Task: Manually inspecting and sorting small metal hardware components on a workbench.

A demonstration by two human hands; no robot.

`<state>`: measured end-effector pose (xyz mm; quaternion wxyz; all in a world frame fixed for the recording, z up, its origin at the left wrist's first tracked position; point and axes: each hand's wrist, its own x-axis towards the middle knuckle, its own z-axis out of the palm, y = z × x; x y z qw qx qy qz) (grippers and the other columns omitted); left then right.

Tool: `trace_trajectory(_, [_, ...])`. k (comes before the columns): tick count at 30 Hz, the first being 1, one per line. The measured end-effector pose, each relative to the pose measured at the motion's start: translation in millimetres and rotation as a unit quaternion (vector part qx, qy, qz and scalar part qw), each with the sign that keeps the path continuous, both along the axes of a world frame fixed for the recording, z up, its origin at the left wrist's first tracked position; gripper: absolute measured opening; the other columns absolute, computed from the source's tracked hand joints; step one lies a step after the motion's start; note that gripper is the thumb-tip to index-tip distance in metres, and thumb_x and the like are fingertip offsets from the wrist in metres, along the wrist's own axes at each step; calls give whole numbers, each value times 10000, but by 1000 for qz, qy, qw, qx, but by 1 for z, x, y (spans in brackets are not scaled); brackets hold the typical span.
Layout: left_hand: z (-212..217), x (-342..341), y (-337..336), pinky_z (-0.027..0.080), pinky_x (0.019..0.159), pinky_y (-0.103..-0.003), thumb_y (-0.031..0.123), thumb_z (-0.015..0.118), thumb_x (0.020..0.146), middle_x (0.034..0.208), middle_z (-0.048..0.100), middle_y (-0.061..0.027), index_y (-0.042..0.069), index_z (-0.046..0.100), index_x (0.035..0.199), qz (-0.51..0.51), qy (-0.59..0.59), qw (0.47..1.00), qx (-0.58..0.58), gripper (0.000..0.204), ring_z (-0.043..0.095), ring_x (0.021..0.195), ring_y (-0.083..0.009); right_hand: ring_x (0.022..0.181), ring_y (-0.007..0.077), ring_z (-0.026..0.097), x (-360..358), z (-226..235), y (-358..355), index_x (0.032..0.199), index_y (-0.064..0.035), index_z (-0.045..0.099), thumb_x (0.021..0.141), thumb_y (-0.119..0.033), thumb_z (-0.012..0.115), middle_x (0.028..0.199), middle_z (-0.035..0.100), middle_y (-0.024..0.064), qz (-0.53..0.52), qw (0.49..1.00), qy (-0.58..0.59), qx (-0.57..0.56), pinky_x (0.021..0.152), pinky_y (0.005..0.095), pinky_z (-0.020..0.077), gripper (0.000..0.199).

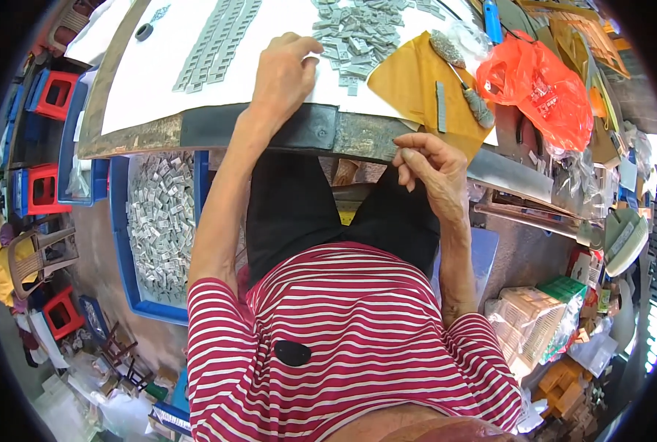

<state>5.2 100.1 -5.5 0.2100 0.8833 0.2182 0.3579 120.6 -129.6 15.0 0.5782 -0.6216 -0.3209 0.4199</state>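
Note:
My left hand (pixel 283 74) is over the white sheet (pixel 141 81) on the worktable, between a pile of small flat grey pieces (pixel 358 40) and rows of like pieces (pixel 222 44) laid side by side. Its index finger and thumb point at the pile with a gap between them, and nothing shows in it. Just in front of the table edge, my right hand (pixel 437 171) has its fingers curled in against the thumb. Whatever it may hold is too small to make out. Beyond it, a narrow grey bar (pixel 440 107) lies on brown paper (pixel 398 81).
A blue bin of small grey pieces (pixel 160 228) stands on the floor, left of my legs. On the table's right are a red plastic bag (pixel 538 88) and a tool with rough grey ends (pixel 482 108). A dark ring (pixel 143 32) lies far left. Red stools (pixel 43 188) stand left.

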Motion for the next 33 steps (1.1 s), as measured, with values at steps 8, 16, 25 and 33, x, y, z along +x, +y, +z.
trace_trajectory(8, [-15, 35, 13, 446, 756, -367, 44, 578, 722, 919, 582, -136, 56, 618, 878, 19, 106, 991, 77, 162, 546, 876, -306, 573, 74, 550, 13, 12, -17, 987, 43, 564, 851, -39, 507, 739, 591, 64, -24, 999, -33, -4, 472, 167, 431, 169])
trace_trajectory(16, [-16, 14, 14, 411, 662, -403, 75, 578, 725, 811, 579, -109, 62, 580, 826, 7, 77, 991, 113, 102, 538, 815, -294, 533, 51, 522, 49, 28, -5, 888, 41, 586, 828, -41, 517, 648, 569, 25, -114, 982, -146, 24, 463, 177, 395, 122])
trace_trajectory(25, [-2, -13, -12, 391, 675, -393, 50, 551, 731, 790, 581, -109, 35, 559, 847, 26, 73, 992, 97, 118, 533, 774, -278, 726, 291, 580, 121, -22, 41, 873, -28, 601, 778, -118, 529, 787, 588, 136, -84, 845, -529, -1, 644, 349, 454, 149])
trace_trajectory(33, [6, -24, -27, 439, 735, -341, 23, 555, 733, 828, 587, -141, -22, 572, 884, -20, -10, 996, -89, 158, 555, 796, -266, 724, 323, 549, 132, -20, 52, 823, -10, 545, 768, -90, 557, 757, 522, 141, 26, 757, -653, 20, 648, 388, 446, 98])
